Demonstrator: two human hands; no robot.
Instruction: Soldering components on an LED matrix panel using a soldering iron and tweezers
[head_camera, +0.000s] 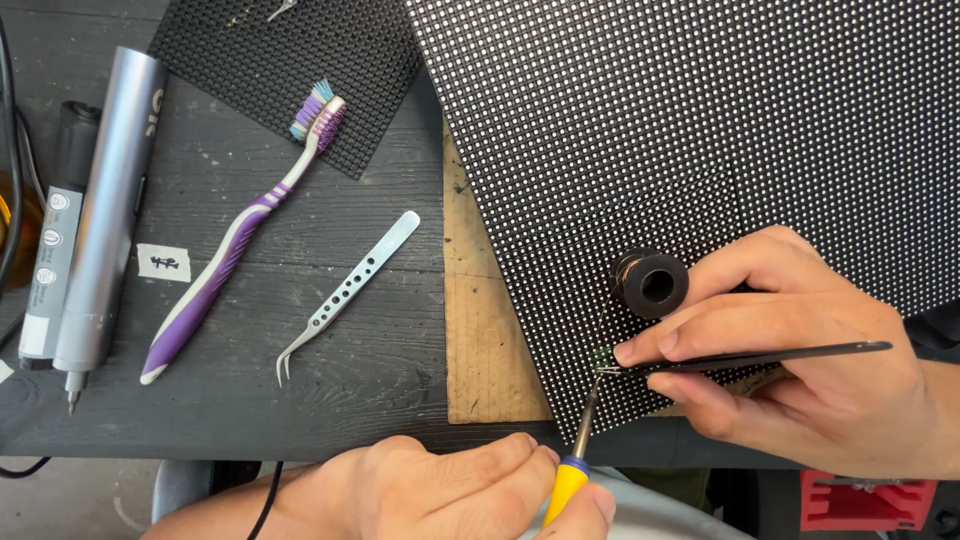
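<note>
My left hand grips a soldering iron with a yellow handle; its metal tip reaches up to the near edge of a large black panel of small white dots. My right hand pinches black tweezers, whose points meet the iron's tip at a tiny green part on the panel. A small black spool sits on the panel just above my right fingers.
On the dark wooden table lie curved silver tweezers, a purple and white toothbrush, a silver pen-shaped tool, a smaller dotted panel and a brown board. A red object sits below the table edge.
</note>
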